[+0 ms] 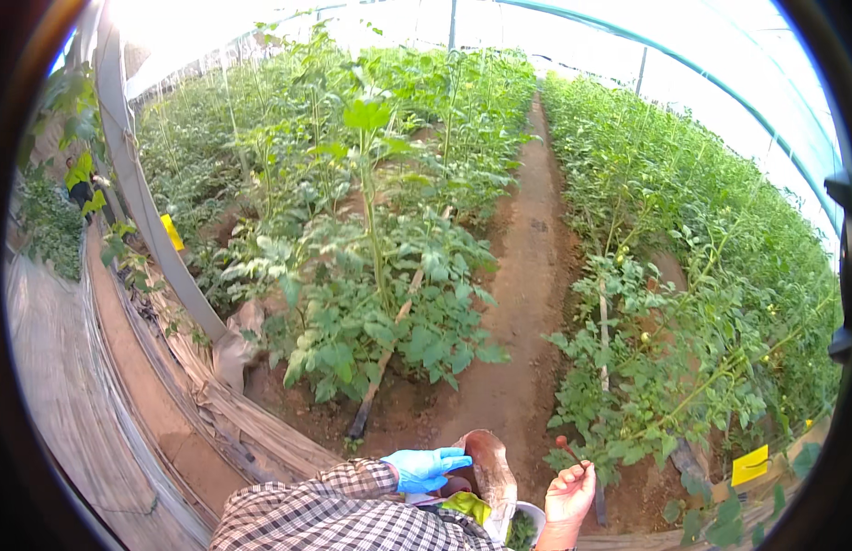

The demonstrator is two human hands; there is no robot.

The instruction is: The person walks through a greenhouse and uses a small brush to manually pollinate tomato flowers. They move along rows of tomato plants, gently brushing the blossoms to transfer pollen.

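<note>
My left hand [426,470], in a blue glove, reaches with extended fingers to the mouth of a worn brown container [493,468]. Whether it grips the rim is not clear. My bare right hand [570,492] pinches a thin dark stick [574,456] tipped with a small reddish-brown ball [561,441]. Behind that container, nearer my body, is a white bucket [536,515] with green leafy bits [521,530] inside. A yellow-green cloth-like piece [469,506] lies between the left forearm and the container.
Tomato plants [378,289] stand left of a dirt path [529,241], with more tomato plants [674,330] on its right. A grey post [144,172] leans at left, near plastic sheeting [75,386]. Yellow cards [749,465] hang low. A person [82,186] is far left.
</note>
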